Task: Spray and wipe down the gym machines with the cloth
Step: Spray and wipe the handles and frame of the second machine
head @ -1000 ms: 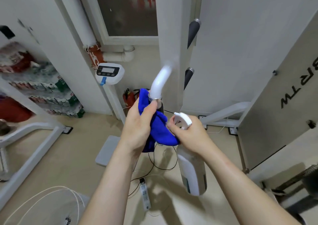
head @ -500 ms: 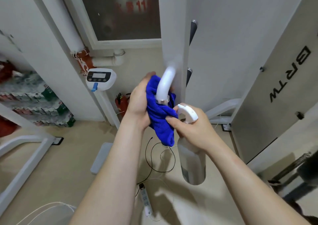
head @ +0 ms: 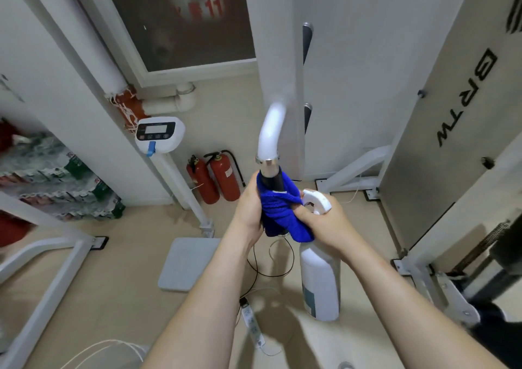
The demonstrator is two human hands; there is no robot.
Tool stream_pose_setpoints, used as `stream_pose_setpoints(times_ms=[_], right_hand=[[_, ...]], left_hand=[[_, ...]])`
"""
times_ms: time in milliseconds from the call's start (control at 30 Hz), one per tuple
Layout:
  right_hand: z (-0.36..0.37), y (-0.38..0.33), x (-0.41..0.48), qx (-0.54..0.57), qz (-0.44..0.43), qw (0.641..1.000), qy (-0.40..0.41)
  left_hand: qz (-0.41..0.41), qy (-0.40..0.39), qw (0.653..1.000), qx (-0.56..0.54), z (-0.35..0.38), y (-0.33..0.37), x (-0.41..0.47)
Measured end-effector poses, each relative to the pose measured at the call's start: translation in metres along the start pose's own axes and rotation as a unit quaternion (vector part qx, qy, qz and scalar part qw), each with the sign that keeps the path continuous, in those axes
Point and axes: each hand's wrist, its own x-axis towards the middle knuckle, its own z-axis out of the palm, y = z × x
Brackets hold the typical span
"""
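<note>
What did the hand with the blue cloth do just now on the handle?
The left hand slid the blue cloth back down the handle. Half a second ago it was up over the metal ring; now it wraps the black grip, and the ring is bare. The right hand still holds the spray bottle and pinches the cloth's edge. Nothing was let go.

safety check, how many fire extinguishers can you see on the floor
2. One red extinguisher stands by the wall beside the scale post; the second stands right next to it, nearer the machine handle. Others may be hidden.
</note>
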Motion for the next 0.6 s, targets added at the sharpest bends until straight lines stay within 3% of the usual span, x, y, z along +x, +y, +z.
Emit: stream_pose_setpoints(times_ms=[133,200,333,433,500,533,600], right_hand=[[-0.003,0.018,-0.011,-0.043,0.034,0.998,0.017],[-0.008,0.011,-0.014,-0.058,0.014,0.998,0.029],[-0.011,-0.023,-0.015,-0.067,-0.074,0.995,0.029],[-0.003,-0.043,-0.014,-0.055,-0.130,0.989,0.054],[0.001,-0.044,-0.012,-0.040,-0.145,0.986,0.072],[0.003,-0.040,-0.011,-0.036,-0.141,0.986,0.076],[0.006,-0.027,-0.013,-0.037,-0.110,0.990,0.078]], left_hand=[[-0.051,0.113,0.991,0.046,-0.006,-0.022,-0.002],[-0.052,0.128,0.989,0.056,-0.004,-0.018,-0.004],[0.029,0.029,0.999,-0.020,-0.002,0.027,0.006],[0.008,-0.055,0.998,-0.016,-0.001,0.058,0.012],[0.002,-0.057,0.998,0.020,0.004,0.061,0.009],[-0.002,-0.022,0.999,0.029,0.005,0.056,0.009],[-0.053,0.025,0.998,-0.024,0.003,0.038,0.011]])
